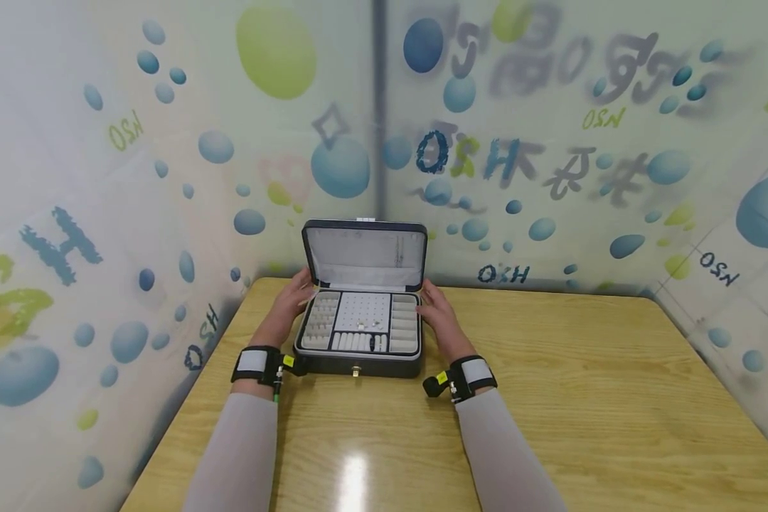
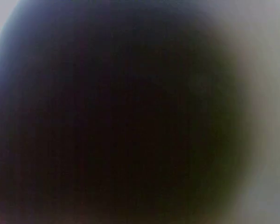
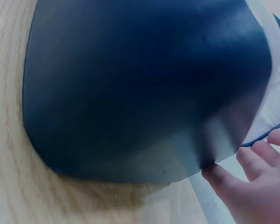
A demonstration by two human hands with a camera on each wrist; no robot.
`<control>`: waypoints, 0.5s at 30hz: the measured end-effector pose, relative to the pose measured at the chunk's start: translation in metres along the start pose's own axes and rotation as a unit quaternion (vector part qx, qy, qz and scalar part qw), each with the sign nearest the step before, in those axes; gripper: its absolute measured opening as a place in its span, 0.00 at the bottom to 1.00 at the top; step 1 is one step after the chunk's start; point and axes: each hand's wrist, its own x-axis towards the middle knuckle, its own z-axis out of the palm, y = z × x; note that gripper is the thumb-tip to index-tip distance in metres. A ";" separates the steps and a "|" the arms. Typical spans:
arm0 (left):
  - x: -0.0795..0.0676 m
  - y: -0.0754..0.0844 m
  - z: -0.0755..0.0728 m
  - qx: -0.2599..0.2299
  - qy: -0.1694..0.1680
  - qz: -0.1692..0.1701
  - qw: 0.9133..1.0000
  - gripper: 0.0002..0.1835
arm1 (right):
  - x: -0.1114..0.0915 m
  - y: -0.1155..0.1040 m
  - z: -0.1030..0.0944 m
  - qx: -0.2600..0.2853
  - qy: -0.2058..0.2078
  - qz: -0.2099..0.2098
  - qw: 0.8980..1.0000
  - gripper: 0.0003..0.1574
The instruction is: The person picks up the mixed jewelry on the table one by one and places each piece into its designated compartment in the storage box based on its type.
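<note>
A dark jewelry box [image 1: 384, 366] stands on the table with its lid [image 1: 368, 252] raised, showing a pale lining. Inside are side compartments, a dotted earring panel [image 1: 363, 307] bearing small shiny pieces, and ring rolls with one dark item [image 1: 372, 343] among them. My left hand [image 1: 284, 311] rests against the box's left side, near the hinge. On the opposite side my right hand [image 1: 441, 321] touches the box with relaxed fingers. In the right wrist view, that hand's thumb [image 3: 221, 179] meets the dark side wall. The left wrist view is nearly all dark and blurred.
The wooden table [image 1: 582, 370] extends to the right of the box. Behind and at both sides hang pale printed wall sheets [image 1: 333, 64] with blue and green spots. The left sheet runs close along the table's left edge.
</note>
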 end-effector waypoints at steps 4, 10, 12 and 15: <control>-0.003 0.004 0.000 0.000 0.007 0.006 1.000 0.42 | -0.002 -0.002 -0.001 0.009 0.003 -0.007 1.000 0.42; -0.009 0.006 -0.002 -0.004 0.016 0.018 1.000 0.40 | -0.003 -0.003 0.000 0.029 0.018 -0.013 0.999 0.45; -0.011 0.006 -0.002 -0.010 0.017 0.020 1.000 0.40 | -0.005 -0.004 0.002 0.037 0.023 -0.022 0.999 0.44; -0.011 0.006 -0.001 -0.015 0.021 0.018 1.000 0.41 | -0.004 -0.001 0.004 0.052 0.040 -0.036 0.997 0.42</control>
